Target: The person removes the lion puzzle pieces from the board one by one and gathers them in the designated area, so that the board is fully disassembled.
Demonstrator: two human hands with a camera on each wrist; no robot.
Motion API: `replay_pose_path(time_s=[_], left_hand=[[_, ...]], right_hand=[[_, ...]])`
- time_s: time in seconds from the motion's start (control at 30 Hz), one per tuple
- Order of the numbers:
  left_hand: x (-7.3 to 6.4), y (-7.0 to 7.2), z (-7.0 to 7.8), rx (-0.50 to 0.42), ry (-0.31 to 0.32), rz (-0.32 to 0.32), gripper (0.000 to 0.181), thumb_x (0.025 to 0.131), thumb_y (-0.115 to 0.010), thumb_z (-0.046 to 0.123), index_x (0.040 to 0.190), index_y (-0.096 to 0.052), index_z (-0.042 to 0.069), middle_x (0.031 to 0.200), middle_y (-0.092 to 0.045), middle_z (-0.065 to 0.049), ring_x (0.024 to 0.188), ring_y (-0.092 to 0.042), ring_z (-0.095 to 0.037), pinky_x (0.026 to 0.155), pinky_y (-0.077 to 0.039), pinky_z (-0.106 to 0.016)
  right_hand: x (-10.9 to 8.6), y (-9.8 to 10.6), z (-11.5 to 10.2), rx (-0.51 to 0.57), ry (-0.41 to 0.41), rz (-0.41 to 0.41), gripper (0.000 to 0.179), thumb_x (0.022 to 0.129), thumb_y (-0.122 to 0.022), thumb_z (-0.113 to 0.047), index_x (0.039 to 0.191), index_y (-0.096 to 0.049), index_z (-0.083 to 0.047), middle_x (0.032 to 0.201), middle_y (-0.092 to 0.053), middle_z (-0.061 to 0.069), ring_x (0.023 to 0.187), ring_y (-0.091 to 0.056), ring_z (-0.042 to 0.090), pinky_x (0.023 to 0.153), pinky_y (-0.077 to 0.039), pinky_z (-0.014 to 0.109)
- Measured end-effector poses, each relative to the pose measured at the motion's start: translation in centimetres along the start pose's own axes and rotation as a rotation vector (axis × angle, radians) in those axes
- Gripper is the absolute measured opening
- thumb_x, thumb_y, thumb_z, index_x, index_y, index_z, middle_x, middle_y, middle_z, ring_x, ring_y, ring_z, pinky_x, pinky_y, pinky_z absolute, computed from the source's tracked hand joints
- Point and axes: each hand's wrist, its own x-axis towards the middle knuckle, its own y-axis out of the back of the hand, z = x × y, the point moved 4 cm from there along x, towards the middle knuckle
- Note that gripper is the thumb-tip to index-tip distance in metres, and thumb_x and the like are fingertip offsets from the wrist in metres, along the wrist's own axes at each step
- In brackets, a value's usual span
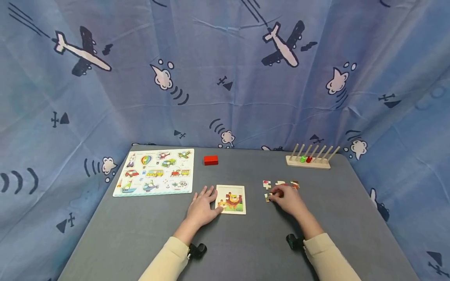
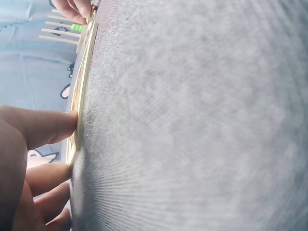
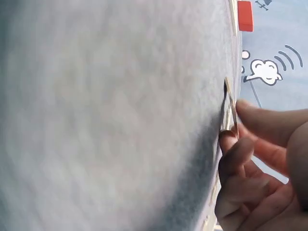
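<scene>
A square wooden puzzle tray (image 1: 240,187) lies in the middle of the table, with a lion picture (image 1: 233,200) partly put together inside it. My left hand (image 1: 203,206) rests at the tray's left side, fingers spread; its thumb (image 2: 53,127) presses on the tray near the lower left corner and the index fingertip touches the edge. To the right, my right hand (image 1: 286,198) pinches a thin jigsaw piece (image 3: 231,103) between thumb and fingers, tilted close over the table. Loose jigsaw pieces (image 1: 266,184) lie around and behind that hand, some hidden by it.
A picture board (image 1: 165,183) with vehicles lies at the back left. Beside it sits a red block (image 1: 211,160). At the back right stands a wooden peg rack (image 1: 309,164) holding green and red beads. A blue printed curtain (image 1: 225,78) hangs behind the grey table.
</scene>
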Motion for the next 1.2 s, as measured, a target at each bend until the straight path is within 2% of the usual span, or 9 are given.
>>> replay_pose_path(time_s=[0.27,0.43,0.57,0.8,1.2], left_hand=[[-0.1,0.2,0.3,-0.002,0.004,-0.002,0.068,0.090,-0.073,0.041,0.147,-0.053,0.010,0.161,-0.040,-0.008,0.153,-0.027,-0.031,0.124,-0.020,-0.057],[-0.1,0.1,0.2,-0.011,0.000,0.005,0.068,0.089,-0.074,0.039,0.147,-0.054,0.008,0.160,-0.040,-0.010,0.153,-0.027,-0.032,0.124,-0.020,-0.058],[-0.1,0.1,0.1,-0.016,0.001,0.008,0.068,0.089,-0.074,0.039,0.147,-0.054,0.009,0.160,-0.040,-0.009,0.153,-0.027,-0.032,0.124,-0.020,-0.058],[-0.1,0.0,0.2,-0.017,-0.009,0.009,0.068,0.089,-0.074,0.039,0.146,-0.054,0.008,0.160,-0.041,-0.009,0.153,-0.028,-0.032,0.123,-0.021,-0.058],[-0.1,0.0,0.3,-0.012,-0.006,0.007,0.068,0.089,-0.073,0.040,0.146,-0.054,0.008,0.159,-0.042,-0.009,0.153,-0.028,-0.033,0.123,-0.021,-0.058]], right_hand=[[0.0,1.0,-0.5,-0.046,-0.026,-0.030,0.022,0.089,-0.078,-0.021,0.101,-0.072,-0.003,0.079,-0.064,0.001,0.074,-0.057,0.014,0.068,-0.046,0.032],[0.2,1.8,-2.0,-0.002,-0.001,-0.018,0.026,0.092,-0.075,-0.022,0.109,-0.072,-0.003,0.086,-0.069,0.003,0.075,-0.064,0.015,0.064,-0.051,0.032],[0.3,1.8,-3.4,0.044,0.001,-0.035,0.029,0.092,-0.074,-0.023,0.115,-0.073,-0.004,0.091,-0.073,0.004,0.074,-0.063,0.014,0.062,-0.051,0.032],[0.7,0.6,-5.2,0.072,-0.004,-0.048,0.031,0.092,-0.075,-0.025,0.116,-0.072,-0.004,0.093,-0.072,0.004,0.070,-0.061,0.014,0.062,-0.051,0.031],[1.4,-3.3,-8.5,0.138,0.060,-0.092,0.024,0.090,-0.077,-0.020,0.110,-0.075,-0.006,0.085,-0.070,-0.001,0.068,-0.059,0.011,0.063,-0.051,0.029]])
